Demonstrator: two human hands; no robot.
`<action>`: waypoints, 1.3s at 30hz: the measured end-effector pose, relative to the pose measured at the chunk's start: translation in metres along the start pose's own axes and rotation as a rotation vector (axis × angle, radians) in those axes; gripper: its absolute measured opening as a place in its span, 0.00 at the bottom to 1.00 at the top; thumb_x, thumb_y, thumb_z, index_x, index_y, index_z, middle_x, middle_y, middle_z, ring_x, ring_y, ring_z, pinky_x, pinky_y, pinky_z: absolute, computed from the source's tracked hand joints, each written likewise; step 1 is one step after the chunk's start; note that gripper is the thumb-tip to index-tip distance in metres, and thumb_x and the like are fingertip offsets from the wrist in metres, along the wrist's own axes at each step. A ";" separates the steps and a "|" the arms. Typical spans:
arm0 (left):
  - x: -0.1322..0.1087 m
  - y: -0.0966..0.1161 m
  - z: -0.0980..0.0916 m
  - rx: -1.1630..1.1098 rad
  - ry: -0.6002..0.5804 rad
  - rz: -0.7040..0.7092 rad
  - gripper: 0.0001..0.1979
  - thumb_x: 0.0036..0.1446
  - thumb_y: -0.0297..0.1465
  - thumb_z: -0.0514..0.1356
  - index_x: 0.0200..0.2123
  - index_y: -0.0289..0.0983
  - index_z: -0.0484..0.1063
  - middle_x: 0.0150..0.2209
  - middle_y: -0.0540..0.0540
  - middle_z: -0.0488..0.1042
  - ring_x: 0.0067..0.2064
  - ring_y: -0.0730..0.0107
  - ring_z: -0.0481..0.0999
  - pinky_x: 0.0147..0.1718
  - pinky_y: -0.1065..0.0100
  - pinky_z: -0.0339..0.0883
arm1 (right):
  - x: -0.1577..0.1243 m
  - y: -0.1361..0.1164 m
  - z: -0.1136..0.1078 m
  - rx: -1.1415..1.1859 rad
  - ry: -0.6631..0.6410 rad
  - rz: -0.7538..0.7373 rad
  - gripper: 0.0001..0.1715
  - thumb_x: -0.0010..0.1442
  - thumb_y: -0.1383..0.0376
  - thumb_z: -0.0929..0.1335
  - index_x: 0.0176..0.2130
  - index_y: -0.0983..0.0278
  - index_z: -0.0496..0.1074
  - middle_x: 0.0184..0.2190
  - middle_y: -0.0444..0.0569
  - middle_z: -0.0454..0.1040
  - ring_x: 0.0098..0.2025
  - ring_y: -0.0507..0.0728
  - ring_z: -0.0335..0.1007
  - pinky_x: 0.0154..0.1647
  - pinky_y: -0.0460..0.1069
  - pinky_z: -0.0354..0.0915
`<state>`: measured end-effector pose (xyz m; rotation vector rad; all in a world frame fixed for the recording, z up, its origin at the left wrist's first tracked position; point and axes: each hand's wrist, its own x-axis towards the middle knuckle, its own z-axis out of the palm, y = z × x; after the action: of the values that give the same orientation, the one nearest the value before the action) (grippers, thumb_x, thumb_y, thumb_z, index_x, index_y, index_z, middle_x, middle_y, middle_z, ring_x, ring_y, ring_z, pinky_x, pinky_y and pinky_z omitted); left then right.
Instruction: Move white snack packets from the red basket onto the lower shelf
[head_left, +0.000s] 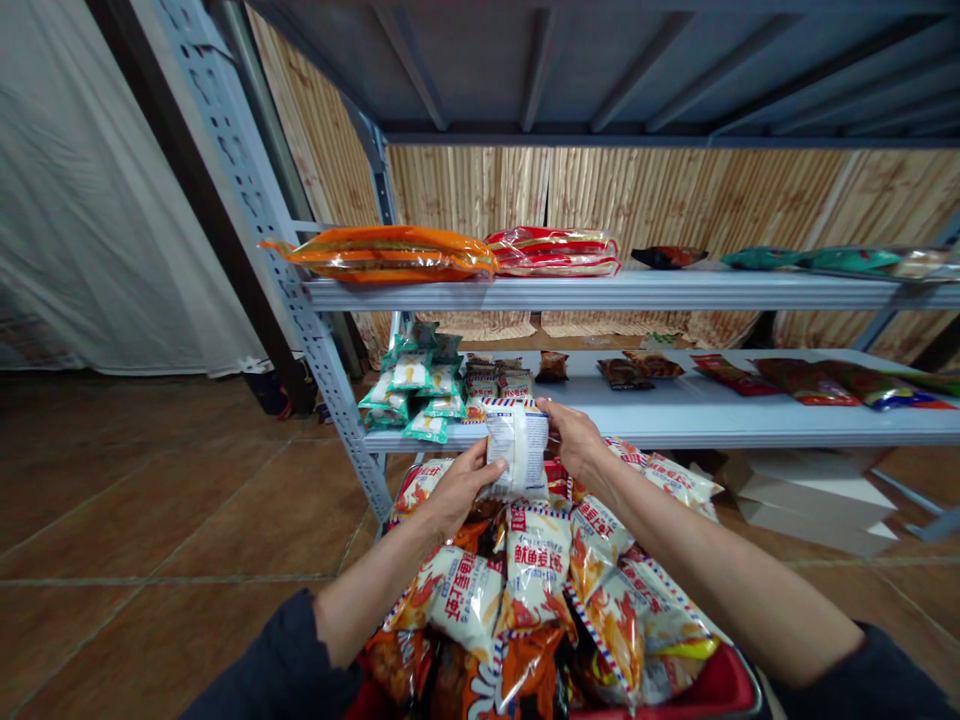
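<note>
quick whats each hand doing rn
Left hand: closed, holding a white snack packet by its left side.
Right hand: closed, pinching the same packet at its upper right corner.

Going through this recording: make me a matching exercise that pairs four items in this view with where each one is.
Things:
1. White snack packet
2. Orange-wrapped pack
3. Green-and-white packets
4. Printed snack bags

Places:
A. Upper shelf, left end
B. Heaped in the red basket
C. Held by the left hand and right hand
D. Lower shelf, left end

Pairs: 1-C, 2-A, 3-D, 4-B.
</note>
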<state>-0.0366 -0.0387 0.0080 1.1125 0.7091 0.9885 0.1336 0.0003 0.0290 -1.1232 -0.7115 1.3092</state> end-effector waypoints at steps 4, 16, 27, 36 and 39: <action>-0.001 0.002 0.002 0.048 0.050 0.028 0.24 0.47 0.32 0.61 0.50 0.39 0.66 0.47 0.44 0.72 0.45 0.62 0.71 0.45 0.64 0.61 | 0.001 0.001 -0.004 -0.008 -0.047 0.004 0.14 0.41 0.55 0.71 0.26 0.62 0.70 0.22 0.43 0.72 0.23 0.51 0.64 0.25 0.47 0.60; 0.004 0.002 -0.004 0.251 0.009 0.107 0.24 0.46 0.31 0.61 0.50 0.38 0.68 0.42 0.44 0.75 0.43 0.57 0.72 0.43 0.61 0.63 | 0.000 -0.017 -0.006 -0.465 -0.310 -0.377 0.16 0.42 0.56 0.71 0.31 0.64 0.77 0.27 0.45 0.76 0.29 0.52 0.65 0.32 0.47 0.58; -0.001 0.008 0.001 0.161 0.031 0.140 0.25 0.44 0.30 0.63 0.49 0.36 0.68 0.46 0.44 0.73 0.46 0.59 0.70 0.44 0.65 0.62 | -0.002 -0.021 0.010 -0.399 -0.135 -0.330 0.12 0.41 0.59 0.70 0.22 0.66 0.74 0.18 0.41 0.70 0.21 0.48 0.56 0.24 0.45 0.52; 0.003 0.001 -0.011 -0.013 0.192 0.099 0.21 0.46 0.32 0.62 0.46 0.37 0.70 0.42 0.45 0.75 0.43 0.62 0.72 0.42 0.66 0.64 | 0.008 -0.010 0.006 -0.611 -0.112 -0.747 0.15 0.50 0.58 0.66 0.39 0.60 0.73 0.39 0.47 0.73 0.42 0.56 0.66 0.45 0.51 0.60; 0.007 0.001 -0.018 -0.170 0.280 0.060 0.19 0.45 0.29 0.62 0.43 0.36 0.70 0.39 0.45 0.76 0.40 0.65 0.74 0.41 0.66 0.66 | -0.001 -0.001 0.001 -0.675 -0.140 -0.766 0.18 0.51 0.59 0.66 0.43 0.59 0.70 0.43 0.48 0.71 0.46 0.57 0.64 0.49 0.53 0.59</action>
<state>-0.0493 -0.0249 0.0031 0.8593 0.8027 1.2480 0.1331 -0.0008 0.0302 -1.0968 -1.5764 0.4874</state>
